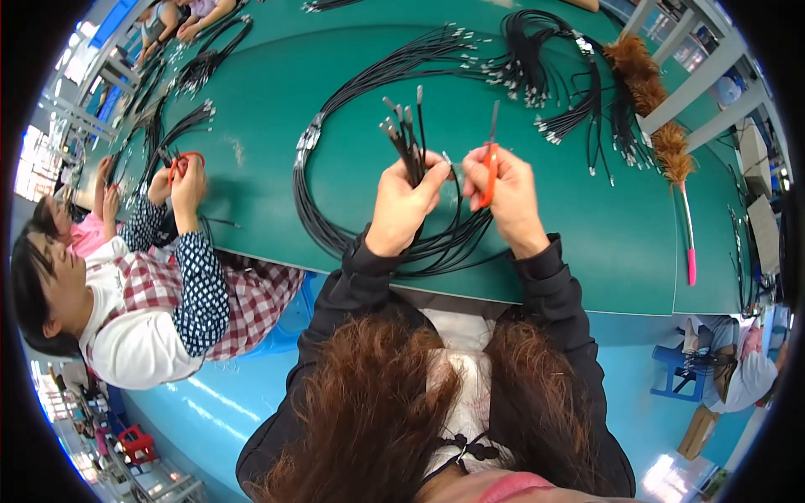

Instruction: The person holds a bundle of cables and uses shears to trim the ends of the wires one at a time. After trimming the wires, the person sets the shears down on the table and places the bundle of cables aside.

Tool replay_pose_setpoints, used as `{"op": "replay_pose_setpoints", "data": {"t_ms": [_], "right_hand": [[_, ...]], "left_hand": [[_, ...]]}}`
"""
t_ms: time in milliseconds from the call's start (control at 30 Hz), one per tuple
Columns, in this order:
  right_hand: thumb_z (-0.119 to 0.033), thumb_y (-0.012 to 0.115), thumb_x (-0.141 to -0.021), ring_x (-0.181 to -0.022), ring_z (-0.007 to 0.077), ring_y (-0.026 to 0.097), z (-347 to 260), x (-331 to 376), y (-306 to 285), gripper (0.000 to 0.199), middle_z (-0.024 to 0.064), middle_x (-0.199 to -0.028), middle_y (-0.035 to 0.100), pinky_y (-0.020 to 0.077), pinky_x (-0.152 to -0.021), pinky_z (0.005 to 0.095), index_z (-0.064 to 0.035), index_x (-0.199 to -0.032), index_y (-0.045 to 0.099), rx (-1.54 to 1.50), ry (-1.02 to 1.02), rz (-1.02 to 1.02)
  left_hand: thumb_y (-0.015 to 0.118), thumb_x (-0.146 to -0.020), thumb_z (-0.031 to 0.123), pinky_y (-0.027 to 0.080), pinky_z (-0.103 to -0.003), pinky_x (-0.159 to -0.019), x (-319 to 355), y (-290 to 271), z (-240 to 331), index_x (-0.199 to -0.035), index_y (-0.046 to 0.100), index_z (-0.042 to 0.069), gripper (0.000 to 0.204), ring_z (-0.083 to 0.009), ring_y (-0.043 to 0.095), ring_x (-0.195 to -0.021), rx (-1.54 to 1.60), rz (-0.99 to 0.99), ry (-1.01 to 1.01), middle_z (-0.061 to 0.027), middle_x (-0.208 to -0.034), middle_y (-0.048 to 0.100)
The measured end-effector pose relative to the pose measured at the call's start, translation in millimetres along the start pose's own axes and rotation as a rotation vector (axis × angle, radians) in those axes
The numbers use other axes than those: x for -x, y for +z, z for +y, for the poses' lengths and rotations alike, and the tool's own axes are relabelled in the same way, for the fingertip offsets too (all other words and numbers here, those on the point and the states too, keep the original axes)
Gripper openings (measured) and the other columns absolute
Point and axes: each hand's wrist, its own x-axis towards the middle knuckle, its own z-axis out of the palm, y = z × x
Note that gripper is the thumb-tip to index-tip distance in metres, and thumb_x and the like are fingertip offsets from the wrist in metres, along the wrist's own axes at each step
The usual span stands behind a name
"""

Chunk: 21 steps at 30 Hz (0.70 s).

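Note:
My left hand is closed around the ends of several black cables, whose metal tips stick up above the fingers. One cable end stands apart near my left thumb, toward my right hand. My right hand grips a pair of scissors with orange handles; the narrow blades point away from me, and the fingers partly hide the handles. From my hands the long cable bundle curves left over the green table, with a shiny clear tie round it, and fans out at the far side.
More black cables lie at the far right, beside a brown feather duster with a pink-tipped handle. White metal rails border the right side. Close on my left, a co-worker in a checked apron holds a red-handled tool.

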Motion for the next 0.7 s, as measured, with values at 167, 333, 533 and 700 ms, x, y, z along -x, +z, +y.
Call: {"op": "replay_pose_setpoints", "data": {"t_ms": [167,333,533,700], "right_hand": [[-0.013,0.06,-0.088,-0.046,0.007,0.05,-11,2,-12,0.013,0.0033,-0.063,0.057,0.0382,-0.043,0.0177,0.0005,-0.089,0.059,0.071,-0.04,0.135],[-0.012,0.06,-0.088,-0.046,0.0063,0.049,-23,9,-9,0.014,0.0031,-0.063,0.058,0.038,-0.043,0.0178,0.0015,-0.09,0.061,0.085,0.001,0.033],[-0.011,0.06,-0.088,-0.049,0.0053,0.051,-25,6,1,0.014,0.0025,-0.064,0.059,0.0383,-0.042,0.017,0.0019,-0.09,0.061,0.078,0.039,-0.081],[-0.012,0.059,-0.088,-0.05,0.0047,0.051,-15,4,5,0.013,0.0022,-0.064,0.059,0.0384,-0.042,0.0165,0.0014,-0.091,0.061,0.148,-0.027,-0.083]], "left_hand": [[0.053,-0.094,0.013,0.032,-0.018,-0.045,-1,-1,6,-0.095,0.053,0.003,0.011,-0.0045,0.042,-0.049,0.038,-0.021,0.018,-0.0077,-0.078,0.062],[0.051,-0.095,0.016,0.034,-0.017,-0.044,-1,-5,3,-0.097,0.052,0.004,0.012,-0.005,0.045,-0.048,0.084,-0.095,-0.031,-0.0117,-0.081,0.065],[0.051,-0.095,0.017,0.034,-0.017,-0.044,0,-1,-1,-0.098,0.052,0.005,0.013,-0.0048,0.044,-0.047,0.061,-0.104,-0.033,-0.0078,-0.073,0.061],[0.052,-0.095,0.017,0.034,-0.018,-0.044,-1,-5,1,-0.098,0.052,0.005,0.013,-0.0058,0.045,-0.047,0.096,-0.143,-0.067,-0.0066,-0.071,0.059]]}}
